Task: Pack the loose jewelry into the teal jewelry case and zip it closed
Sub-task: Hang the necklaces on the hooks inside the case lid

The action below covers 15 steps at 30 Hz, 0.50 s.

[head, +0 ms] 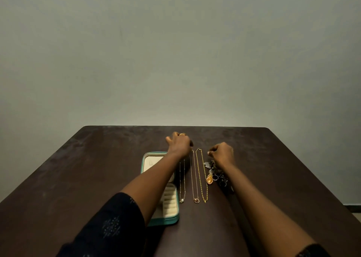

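Observation:
The teal jewelry case (166,220) lies open on the table, showing a cream lining and ring rolls, partly hidden by my left forearm. To its right three necklaces lie stretched out: a thin pearl chain (182,190), a rose chain with a ring pendant (194,186) and a gold chain (201,178). My left hand (178,143), wearing a gold ring, rests curled over the far ends of the chains, and its fingertips are hidden. My right hand (221,152) is closed in a pinch just right of the gold chain's top, with nothing visible in it. A heap of dark earrings and rings (215,175) lies under my right wrist.
The dark brown table (97,168) ends at a far edge just beyond my hands, against a plain grey wall (175,61). An amber-gold pendant piece (209,179) lies at the left side of the heap.

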Each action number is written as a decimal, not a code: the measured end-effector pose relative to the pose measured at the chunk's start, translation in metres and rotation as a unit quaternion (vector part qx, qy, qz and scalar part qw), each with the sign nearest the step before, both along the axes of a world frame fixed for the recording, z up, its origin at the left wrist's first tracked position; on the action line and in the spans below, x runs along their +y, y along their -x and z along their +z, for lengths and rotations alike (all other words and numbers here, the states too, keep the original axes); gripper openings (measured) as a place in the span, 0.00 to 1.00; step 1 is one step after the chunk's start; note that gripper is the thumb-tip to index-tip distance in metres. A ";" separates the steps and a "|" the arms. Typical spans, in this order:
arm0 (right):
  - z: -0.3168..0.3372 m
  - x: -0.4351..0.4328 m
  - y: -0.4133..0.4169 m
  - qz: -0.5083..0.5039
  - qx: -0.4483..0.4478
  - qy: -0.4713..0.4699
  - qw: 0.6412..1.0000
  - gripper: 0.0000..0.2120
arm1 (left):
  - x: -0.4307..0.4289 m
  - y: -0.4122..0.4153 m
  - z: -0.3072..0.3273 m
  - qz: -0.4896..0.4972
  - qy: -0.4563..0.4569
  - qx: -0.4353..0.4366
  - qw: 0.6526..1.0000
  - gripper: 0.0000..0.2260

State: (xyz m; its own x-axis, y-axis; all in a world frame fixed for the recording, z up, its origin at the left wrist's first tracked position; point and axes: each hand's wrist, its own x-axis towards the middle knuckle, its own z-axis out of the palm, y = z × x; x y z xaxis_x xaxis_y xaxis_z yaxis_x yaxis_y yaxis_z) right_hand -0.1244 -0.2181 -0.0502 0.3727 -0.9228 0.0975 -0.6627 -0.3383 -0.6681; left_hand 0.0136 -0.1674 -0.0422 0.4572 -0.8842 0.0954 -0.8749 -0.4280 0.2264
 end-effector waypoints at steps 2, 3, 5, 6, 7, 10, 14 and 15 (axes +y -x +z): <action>-0.005 -0.008 -0.006 0.012 0.024 0.012 1.000 0.09 | -0.015 0.000 -0.005 0.006 -0.015 -0.003 1.000 0.11; -0.007 -0.011 -0.010 0.015 0.035 0.016 0.999 0.09 | -0.021 0.000 -0.008 0.008 -0.021 -0.005 1.000 0.12; -0.012 -0.017 -0.019 0.014 0.053 0.023 0.998 0.08 | -0.032 0.000 -0.012 0.005 -0.030 -0.015 0.999 0.12; -0.015 -0.019 -0.024 0.010 0.062 0.025 0.998 0.09 | -0.036 -0.001 -0.013 0.000 -0.036 -0.021 0.999 0.13; -0.017 -0.021 -0.028 0.006 0.067 0.024 0.997 0.09 | -0.039 -0.002 -0.014 -0.006 -0.043 -0.024 0.999 0.13; -0.020 -0.025 -0.037 -0.009 0.077 0.021 0.997 0.11 | -0.047 -0.006 -0.016 -0.022 -0.060 -0.024 0.998 0.14; -0.026 -0.028 -0.043 -0.019 0.088 0.025 0.996 0.08 | -0.054 -0.008 -0.018 -0.044 -0.068 -0.038 0.996 0.13; -0.028 -0.029 -0.044 -0.024 0.087 0.027 0.996 0.08 | -0.054 -0.009 -0.019 -0.046 -0.060 -0.040 0.996 0.13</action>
